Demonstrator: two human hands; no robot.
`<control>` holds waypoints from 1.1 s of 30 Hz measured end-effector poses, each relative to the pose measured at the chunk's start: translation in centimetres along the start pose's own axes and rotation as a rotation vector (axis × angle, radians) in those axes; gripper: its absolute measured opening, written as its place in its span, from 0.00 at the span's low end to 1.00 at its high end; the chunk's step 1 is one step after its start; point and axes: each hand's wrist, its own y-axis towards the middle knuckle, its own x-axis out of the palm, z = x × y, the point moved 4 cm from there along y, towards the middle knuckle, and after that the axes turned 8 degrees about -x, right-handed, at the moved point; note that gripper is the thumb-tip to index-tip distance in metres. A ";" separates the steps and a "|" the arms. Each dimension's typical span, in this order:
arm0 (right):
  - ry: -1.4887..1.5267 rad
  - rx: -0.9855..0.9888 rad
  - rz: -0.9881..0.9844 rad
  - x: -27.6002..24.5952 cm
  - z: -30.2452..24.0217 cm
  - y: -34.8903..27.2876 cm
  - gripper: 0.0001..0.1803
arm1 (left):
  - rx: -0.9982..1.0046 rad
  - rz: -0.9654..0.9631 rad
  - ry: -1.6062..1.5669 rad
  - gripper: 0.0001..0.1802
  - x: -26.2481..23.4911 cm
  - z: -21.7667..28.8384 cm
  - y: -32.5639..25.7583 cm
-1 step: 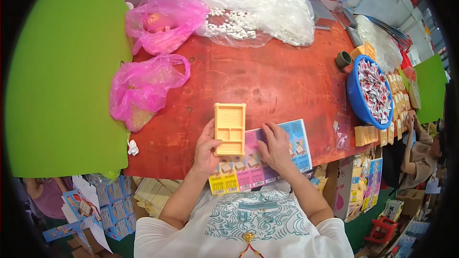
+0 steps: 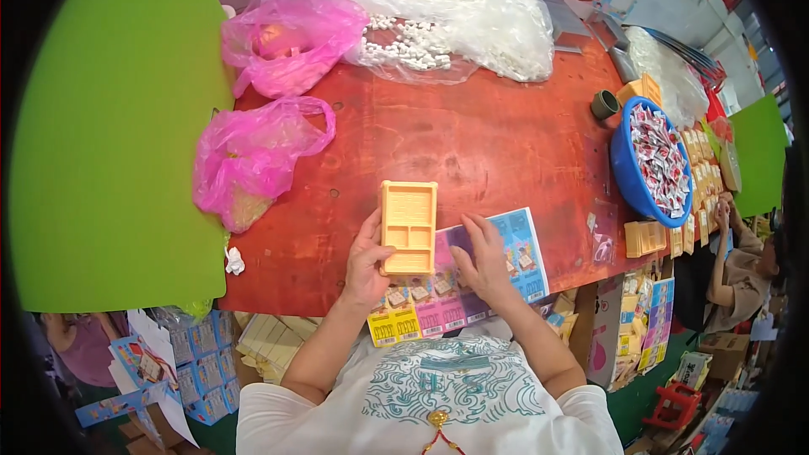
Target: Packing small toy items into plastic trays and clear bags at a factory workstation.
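Observation:
My left hand (image 2: 368, 268) is closed on the left side of a pale yellow plastic tray (image 2: 409, 238), its thumb lying over the lower edge. The tray is tilted up toward me and has several moulded compartments, with nothing in them that I can see. Beneath it, at the table's near edge, lies a colourful printed sheet (image 2: 533, 263) with yellow, pink, purple and blue strips. My right hand (image 2: 486, 265) rests over the sheet's right half with its fingers apart, holding nothing. A gap separates it from the tray.
Pink plastic bags (image 2: 253, 152) lie left on the red table (image 2: 472, 135). Clear bags of small white pieces (image 2: 413, 42) sit at the back. Right stand a blue basin (image 2: 628, 173) of small packets, a dark cup (image 2: 605, 104) and yellow trays (image 2: 645, 238). Another person (image 2: 742, 261) works far right.
The yellow tray and my left hand have shifted very slightly to the right. My right hand has barely moved.

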 end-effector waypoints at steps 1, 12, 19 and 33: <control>0.379 0.090 0.061 0.3 -0.1 0.3 0.30 | 0.022 -0.012 0.027 0.40 0.5 -0.2 0.1; 1.482 0.455 -0.024 -0.2 -0.9 2.9 0.29 | -0.147 -0.340 0.043 0.42 4.0 -1.3 1.2; 1.237 0.447 0.115 2.0 -0.4 3.0 0.22 | -0.283 -0.317 -0.080 0.41 4.7 -3.7 1.7; 0.449 0.017 0.259 -5.1 -2.7 5.7 0.13 | -0.155 -0.221 0.157 0.37 6.5 -3.7 3.0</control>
